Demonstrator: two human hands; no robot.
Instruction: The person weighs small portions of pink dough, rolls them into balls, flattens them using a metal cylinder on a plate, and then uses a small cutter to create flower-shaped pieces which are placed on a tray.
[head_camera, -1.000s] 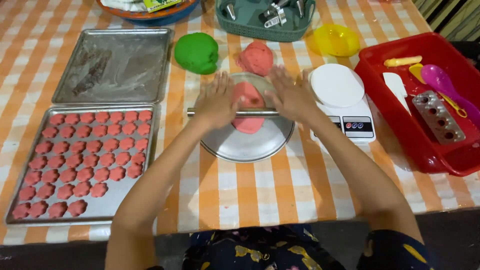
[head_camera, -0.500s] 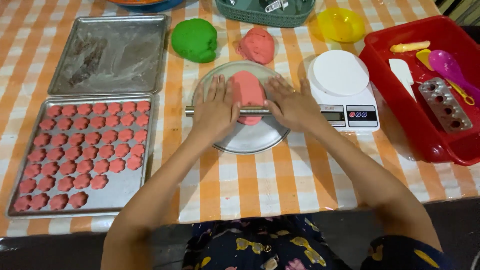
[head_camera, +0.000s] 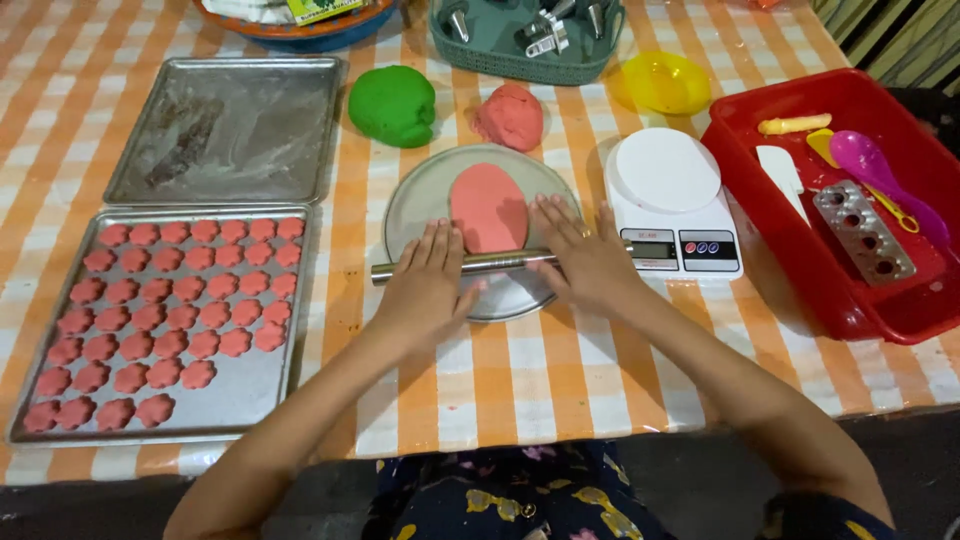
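Two flat palms are what I am working with here: my left hand (head_camera: 425, 290) and my right hand (head_camera: 585, 262) both lie open, fingers stretched forward and together, pressing on a slim metal rolling pin (head_camera: 462, 265) rather than gripping it. Neither hand closes around anything. The pin lies crosswise over the near part of a round metal plate (head_camera: 420, 190), and the pink dough sheet (head_camera: 488, 207) sits on that plate, already an oval, just beyond the pin and touching it at its near edge.

I judge the step in hand to be rolling the dough flat, with the pin at the near end of its travel. The next move, as I read it, calls for even pressure from both palms so the pin runs straight up over the oval without sliding the plate on the checked tablecloth (head_camera: 520, 360).

A green dough ball (head_camera: 392, 104) and a pink dough ball (head_camera: 509, 116) wait behind the plate, a kitchen scale (head_camera: 670, 200) stands just beside my right hand, and a baking tray of pink cut shapes (head_camera: 160, 310) lies to my left.
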